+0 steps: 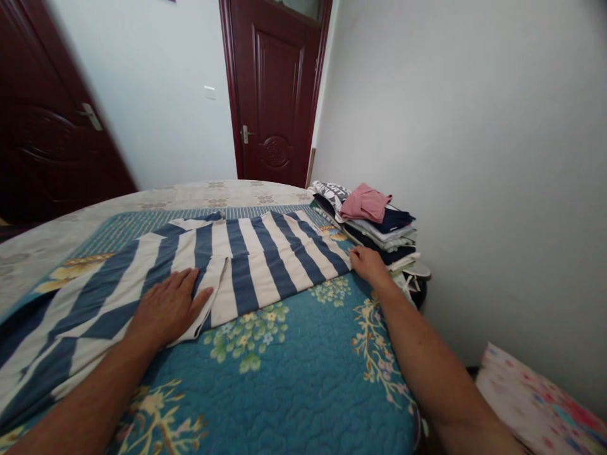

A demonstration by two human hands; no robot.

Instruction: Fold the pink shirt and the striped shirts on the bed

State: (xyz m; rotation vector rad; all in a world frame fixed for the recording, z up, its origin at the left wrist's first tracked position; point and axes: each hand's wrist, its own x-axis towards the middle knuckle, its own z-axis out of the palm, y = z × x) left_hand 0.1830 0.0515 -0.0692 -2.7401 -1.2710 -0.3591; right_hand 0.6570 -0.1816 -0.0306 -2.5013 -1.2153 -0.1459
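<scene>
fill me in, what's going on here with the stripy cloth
A person is handling a blue-and-white striped cloth spread over a blue floral quilted cover. Their left hand lies flat on it, while the fingers of their right hand pinch its edge at the right end. Parts of the cloth overlap. Beyond the right hand, near the wall, is a stack of clothes with a pink garment on top.
</scene>
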